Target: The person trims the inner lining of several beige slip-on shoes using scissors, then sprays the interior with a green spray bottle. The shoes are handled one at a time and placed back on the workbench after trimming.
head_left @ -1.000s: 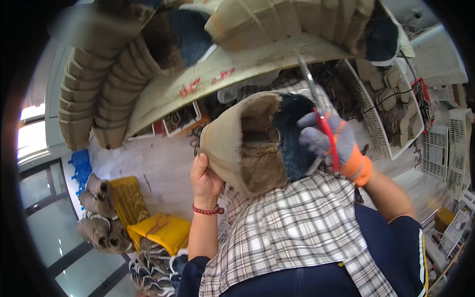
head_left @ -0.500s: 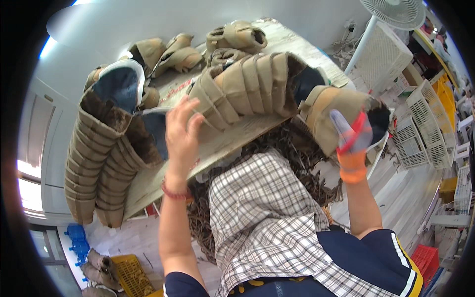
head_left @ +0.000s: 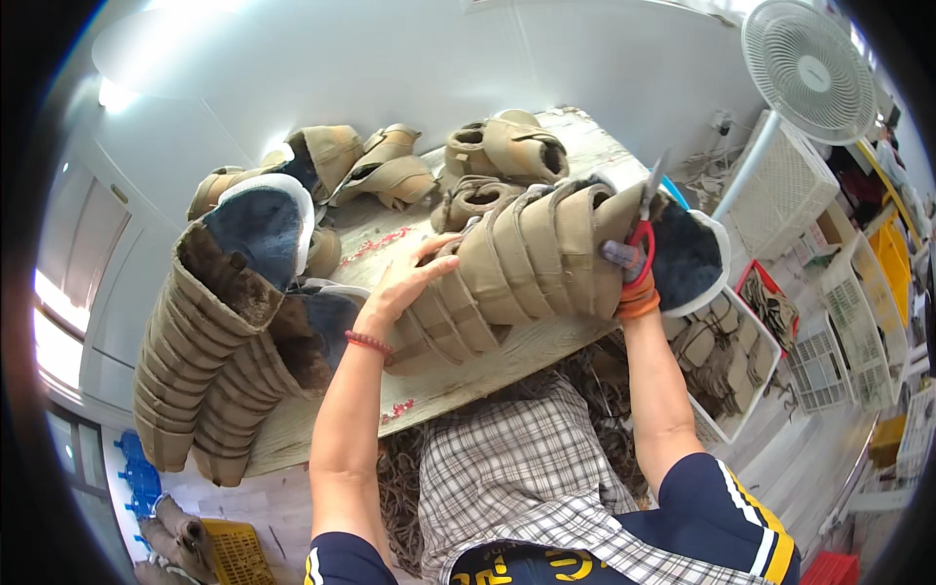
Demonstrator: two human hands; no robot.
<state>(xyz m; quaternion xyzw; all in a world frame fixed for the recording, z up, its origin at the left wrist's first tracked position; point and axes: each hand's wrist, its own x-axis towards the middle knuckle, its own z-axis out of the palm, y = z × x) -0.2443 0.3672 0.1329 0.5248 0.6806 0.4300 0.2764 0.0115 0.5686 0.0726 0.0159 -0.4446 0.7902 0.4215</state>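
Observation:
A long row of nested tan shoe uppers [head_left: 531,253] lies along the worktable [head_left: 312,414] in front of me. My left hand [head_left: 414,278] rests on its left part, fingers stretched over the top edge. At the right end, my right hand [head_left: 634,283], in a grey and orange glove, grips red-handled scissors [head_left: 643,239] with the blade pointing up. That hand presses against the last upper, so some of its fingers are hidden. Just beyond it shows a dark-blue lining with a white rim [head_left: 690,255].
Two more nested stacks [head_left: 185,361] hang over the table's left end. Several loose uppers [head_left: 390,171] sit at the back. A white crate [head_left: 726,366] of tan pieces stands right, below a white fan [head_left: 809,73]. A yellow crate [head_left: 239,554] is on the floor at left.
My right hand has moved left with the scissors, and the separate upper it held is now against the row's right end. My left hand has come down onto the row. The view has shifted.

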